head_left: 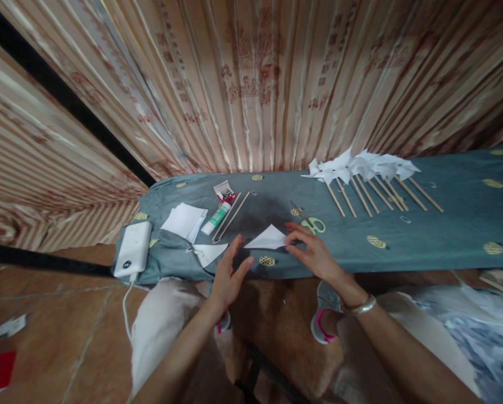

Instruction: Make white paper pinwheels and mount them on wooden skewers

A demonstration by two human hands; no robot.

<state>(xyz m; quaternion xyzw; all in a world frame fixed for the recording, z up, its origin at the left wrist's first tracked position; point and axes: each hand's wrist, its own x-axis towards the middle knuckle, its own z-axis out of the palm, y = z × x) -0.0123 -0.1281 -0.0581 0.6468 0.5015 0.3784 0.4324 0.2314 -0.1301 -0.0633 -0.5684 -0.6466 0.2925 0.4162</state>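
A white sheet of paper folded into a triangle (268, 238) lies on the cloth-covered table between my hands. My right hand (312, 249) is at its right corner, fingertips at the edge and fingers spread. My left hand (228, 276) hovers by the table's front edge, thumb and fingers apart and holding nothing. Beside that hand lies another white paper piece (209, 253), partly covered by the fingers. Scissors with pale green handles (314, 225) rest just beyond my right fingers.
A paper stack (184, 220), a glue tube (216, 219), two wooden sticks (233, 216) and a small red-and-white box (225, 191) lie left. A white power bank (132, 249) with a cable sits at the left end. Several paper pinwheels (361, 167) on sticks lie back right, before a curtain (255, 123).
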